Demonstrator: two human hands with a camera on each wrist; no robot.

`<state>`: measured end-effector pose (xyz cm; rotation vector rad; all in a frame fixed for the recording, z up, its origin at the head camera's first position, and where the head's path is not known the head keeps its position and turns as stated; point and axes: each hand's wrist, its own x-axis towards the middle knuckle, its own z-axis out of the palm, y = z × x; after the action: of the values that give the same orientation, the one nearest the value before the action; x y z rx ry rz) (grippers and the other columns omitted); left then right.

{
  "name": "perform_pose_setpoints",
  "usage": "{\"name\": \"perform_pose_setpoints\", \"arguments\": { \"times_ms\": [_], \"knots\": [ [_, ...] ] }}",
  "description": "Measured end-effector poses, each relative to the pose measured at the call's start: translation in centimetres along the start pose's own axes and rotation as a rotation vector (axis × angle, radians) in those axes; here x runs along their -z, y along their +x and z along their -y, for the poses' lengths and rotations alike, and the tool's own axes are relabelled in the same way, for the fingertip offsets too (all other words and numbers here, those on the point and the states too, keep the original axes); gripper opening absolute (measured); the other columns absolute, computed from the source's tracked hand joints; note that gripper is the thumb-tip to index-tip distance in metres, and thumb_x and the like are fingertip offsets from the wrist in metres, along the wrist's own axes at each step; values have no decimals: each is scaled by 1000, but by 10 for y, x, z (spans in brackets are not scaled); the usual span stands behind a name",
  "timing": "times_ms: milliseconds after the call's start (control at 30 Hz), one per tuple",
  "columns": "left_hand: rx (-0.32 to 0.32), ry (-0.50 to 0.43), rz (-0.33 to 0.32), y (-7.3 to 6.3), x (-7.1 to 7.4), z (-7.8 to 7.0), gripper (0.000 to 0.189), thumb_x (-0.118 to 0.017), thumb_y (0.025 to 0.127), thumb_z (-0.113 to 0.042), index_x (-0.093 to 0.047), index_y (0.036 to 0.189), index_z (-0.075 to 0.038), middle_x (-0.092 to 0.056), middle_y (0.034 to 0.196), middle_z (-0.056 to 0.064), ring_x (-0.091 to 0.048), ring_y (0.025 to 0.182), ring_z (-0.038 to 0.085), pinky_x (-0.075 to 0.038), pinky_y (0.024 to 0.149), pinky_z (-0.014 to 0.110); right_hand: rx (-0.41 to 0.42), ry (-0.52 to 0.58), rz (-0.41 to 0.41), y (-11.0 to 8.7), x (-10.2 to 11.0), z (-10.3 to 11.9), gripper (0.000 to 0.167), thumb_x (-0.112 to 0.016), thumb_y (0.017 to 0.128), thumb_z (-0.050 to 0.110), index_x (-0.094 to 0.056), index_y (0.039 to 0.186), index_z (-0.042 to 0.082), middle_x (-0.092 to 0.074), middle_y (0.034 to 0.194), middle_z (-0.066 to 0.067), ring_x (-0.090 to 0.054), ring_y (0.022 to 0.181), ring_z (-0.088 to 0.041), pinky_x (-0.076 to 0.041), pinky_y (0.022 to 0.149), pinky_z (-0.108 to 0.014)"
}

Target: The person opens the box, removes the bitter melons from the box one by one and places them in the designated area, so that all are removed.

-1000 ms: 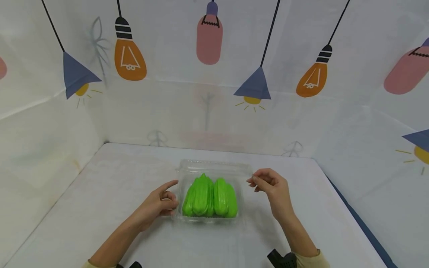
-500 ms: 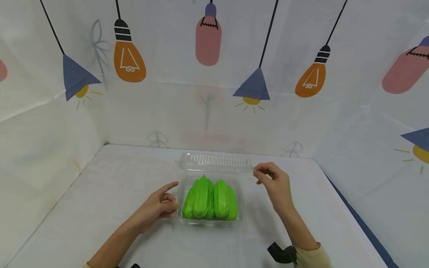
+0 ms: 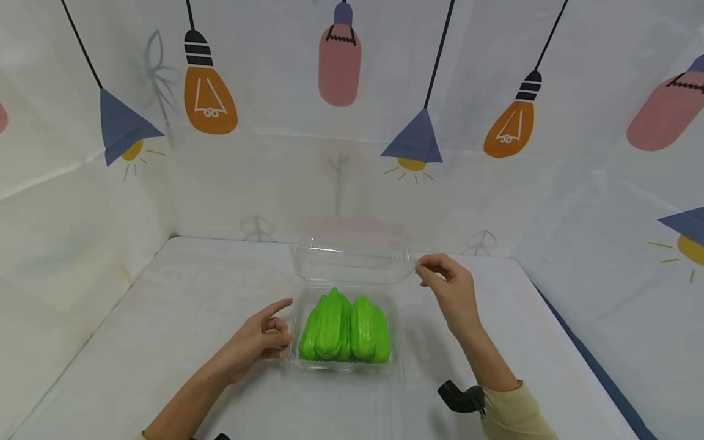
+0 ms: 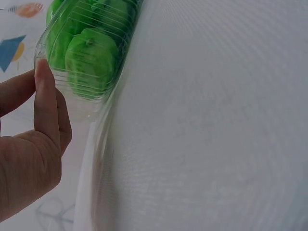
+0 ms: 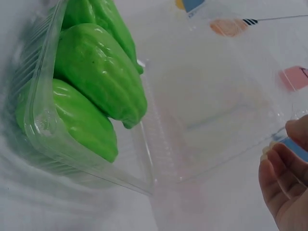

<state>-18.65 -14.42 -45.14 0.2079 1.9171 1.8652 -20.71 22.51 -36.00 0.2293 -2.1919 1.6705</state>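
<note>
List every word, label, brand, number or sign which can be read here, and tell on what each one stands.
None can be read.
Clear plastic clamshell box and green vegetables: no label or lettering visible.
White wall sheet: only printed pictures; the white lines in the orange bulbs are drawing, not letters.
Black wrist device: too small to tell.

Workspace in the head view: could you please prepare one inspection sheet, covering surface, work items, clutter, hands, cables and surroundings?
Surface: white tabletop.
Work items: clear container with green vegetable-like pieces inside; lid raised at the far side.
Clutter: nothing seen.
Hands: left hand holds the container's left edge; right hand pinches the lid's right edge.
Cables: nothing seen on the surface.
Surroundings: white backdrop with printed lamps.
</note>
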Motion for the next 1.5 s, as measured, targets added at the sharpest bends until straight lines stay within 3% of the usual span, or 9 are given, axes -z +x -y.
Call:
{"name": "perform_pose_setpoints", "arguments": {
  "times_ms": [200,367,567,867,1100,1200,1367,1500],
  "knots": [
    [8,2,-8,-1,-1,-1,81,-68,92,-11,-20,158,-16,-52,93,2,-60,74,14,-59,71,27,-9,35,12,8,-2,-1,14,-68,92,7,-69,103,-2,-68,93,2,-65,89,-19,-58,70,-25],
    [8,10,-15,-1,-2,-2,82,-69,91,-13,-22,158,-17,-52,94,3,-60,75,13,-59,72,27,-19,77,27,14,-4,-8,15,-69,93,11,-68,102,-1,-68,93,-4,-65,85,-13,-58,69,-25],
    [9,15,-17,-2,-3,-2,83,-70,91,-13,-22,158,-16,-52,94,3,-60,75,14,-59,71,27,-34,101,65,18,-6,-18,21,-65,95,10,-64,107,-7,-69,94,-4,-66,84,-10,-57,70,-23],
    [7,8,-23,-1,-5,-1,82,-69,91,-11,-22,158,-15,-52,93,2,-60,77,13,-59,72,28,-67,52,66,26,-10,-29,17,-67,95,12,-68,105,0,-68,95,-3,-66,83,-8,-57,69,-24],
    [3,11,-21,-1,-4,-1,82,-69,91,-12,-22,157,-15,-52,93,2,-60,80,13,-59,73,28,-100,1,96,26,-13,-17,18,-64,95,6,-66,108,-6,-67,102,-23,-63,80,-3,-58,70,-26],
    [4,9,-17,-1,-5,-1,81,-69,91,-12,-22,157,-15,-53,93,2,-60,79,14,-59,73,28,-108,-12,92,27,-13,-20,17,-64,94,5,-67,107,-5,-67,100,-20,-64,81,-6,-58,70,-26],
    [5,8,-13,-1,-5,-1,81,-68,92,-12,-22,158,-16,-53,92,2,-60,79,14,-59,72,28,-122,-13,75,34,-14,-43,18,-66,95,10,-68,108,-2,-69,97,-11,-65,82,-11,-57,70,-24],
    [9,8,-9,-1,-6,0,80,-68,92,-12,-22,158,-15,-53,92,1,-60,78,13,-58,72,27,-141,-27,80,36,-15,-53,20,-66,95,13,-67,109,-2,-69,99,-14,-65,83,-14,-57,70,-23]
  ]
}}
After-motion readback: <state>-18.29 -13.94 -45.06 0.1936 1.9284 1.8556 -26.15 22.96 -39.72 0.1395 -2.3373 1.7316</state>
